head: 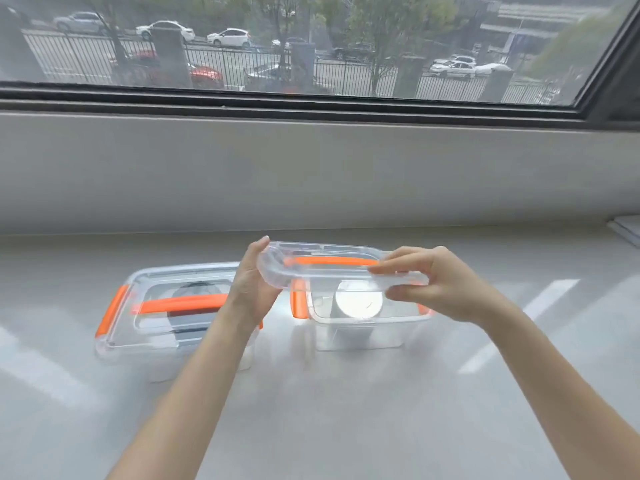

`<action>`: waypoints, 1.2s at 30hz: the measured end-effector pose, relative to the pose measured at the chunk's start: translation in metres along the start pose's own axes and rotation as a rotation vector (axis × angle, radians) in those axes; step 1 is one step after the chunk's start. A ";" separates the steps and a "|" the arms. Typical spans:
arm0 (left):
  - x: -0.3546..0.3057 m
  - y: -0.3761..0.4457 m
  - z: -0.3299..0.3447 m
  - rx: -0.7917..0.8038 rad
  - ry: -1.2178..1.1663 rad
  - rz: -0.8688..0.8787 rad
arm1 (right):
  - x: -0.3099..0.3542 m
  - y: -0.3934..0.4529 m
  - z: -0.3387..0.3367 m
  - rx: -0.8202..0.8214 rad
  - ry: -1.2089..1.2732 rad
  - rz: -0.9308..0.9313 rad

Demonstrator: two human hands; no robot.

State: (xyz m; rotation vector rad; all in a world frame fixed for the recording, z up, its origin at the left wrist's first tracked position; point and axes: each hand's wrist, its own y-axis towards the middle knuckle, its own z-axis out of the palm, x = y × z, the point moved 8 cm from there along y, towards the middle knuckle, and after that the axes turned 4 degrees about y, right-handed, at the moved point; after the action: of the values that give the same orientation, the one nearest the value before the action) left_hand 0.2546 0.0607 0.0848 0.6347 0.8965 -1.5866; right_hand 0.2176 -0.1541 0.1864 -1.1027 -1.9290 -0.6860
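Two grips hold one clear lid between them. My left grip is curled round its left end, with a fingertip showing above the far rim. My right grip pinches the near edge at its right end, with fingers above and below it. The lid is off the tabletop, roughly level just above the open clear box and not seated on it. An orange handle runs along the lid's middle. The open box stands on the pale grey tabletop right of centre, with an orange latch at its left end. A white cylinder stands upright inside it. To the left, near but apart from that box, sits a closed clear box with orange trim, and my left forearm crosses its right end. Something dark shows inside it, too blurred to name. Behind the tabletop a grey wall rises to a wide window, with cars and a fence outside.
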 end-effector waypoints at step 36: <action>0.073 0.042 -0.024 -0.494 0.989 -0.096 | -0.158 0.017 -0.043 -0.446 -0.227 0.341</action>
State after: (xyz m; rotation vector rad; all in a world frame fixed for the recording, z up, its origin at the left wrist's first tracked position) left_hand 0.2793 0.0370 0.0045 1.0323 1.9878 -1.0013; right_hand 0.2969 -0.2489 0.0781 -1.8043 -1.7449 -0.8476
